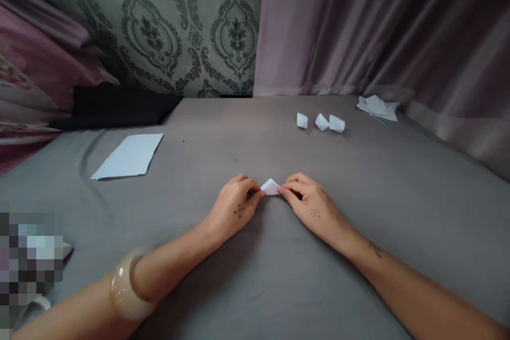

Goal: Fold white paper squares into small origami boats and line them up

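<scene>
A small white piece of folded paper [271, 187], triangular with its point away from me, is held between my two hands just above or on the grey cloth. My left hand [238, 199] pinches its left corner between thumb and fingers. At the right corner, my right hand [308, 199] grips it the same way. Beyond them to the right lie three small folded paper shapes, one [302, 120] apart from a middle one [322, 122] and a right one [337, 124] that sit close together.
A stack of white paper sheets [129, 156] lies at the left on the grey cloth [223, 143]. Loose paper pieces [378, 107] are at the back right by the curtain [358, 21]. Black fabric [123, 106] sits at the back left. A blurred-out patch [32, 260] covers something near left.
</scene>
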### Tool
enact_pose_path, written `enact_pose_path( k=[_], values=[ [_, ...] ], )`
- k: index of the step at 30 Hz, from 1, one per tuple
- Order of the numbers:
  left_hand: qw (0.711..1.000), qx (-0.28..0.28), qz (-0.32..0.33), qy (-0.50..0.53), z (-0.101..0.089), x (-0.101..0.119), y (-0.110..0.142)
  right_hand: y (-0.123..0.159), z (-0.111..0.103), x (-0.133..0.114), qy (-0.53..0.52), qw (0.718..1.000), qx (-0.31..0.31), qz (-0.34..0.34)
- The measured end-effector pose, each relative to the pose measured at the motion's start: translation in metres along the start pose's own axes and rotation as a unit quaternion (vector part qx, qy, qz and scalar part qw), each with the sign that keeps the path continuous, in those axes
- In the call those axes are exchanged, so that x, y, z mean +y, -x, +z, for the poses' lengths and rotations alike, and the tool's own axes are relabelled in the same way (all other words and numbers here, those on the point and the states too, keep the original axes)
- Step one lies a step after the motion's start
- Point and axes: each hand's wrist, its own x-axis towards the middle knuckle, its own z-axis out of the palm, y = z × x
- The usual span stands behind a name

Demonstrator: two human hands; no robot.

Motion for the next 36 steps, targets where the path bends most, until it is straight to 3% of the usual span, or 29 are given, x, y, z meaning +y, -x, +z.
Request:
enact_pose_path(
  k=[13,23,36],
  values=[
    [0.998,-0.015,-0.032,0.047,-0.006,-0.001,-0.004,-0.006,0.005,0.001,-0.005,0.999,-0.006,0.052],
    [0.998,-0.025,-0.025,-0.058,0.001,-0.004,-0.009,-0.008,0.004,-0.001,-0.020,0.996,-0.007,0.084],
    [0.997,-0.023,-0.023,-0.066,0.002,-0.003,-0.011,-0.013,0.007,0.001,0.002,0.995,0.009,0.096]
  ],
)
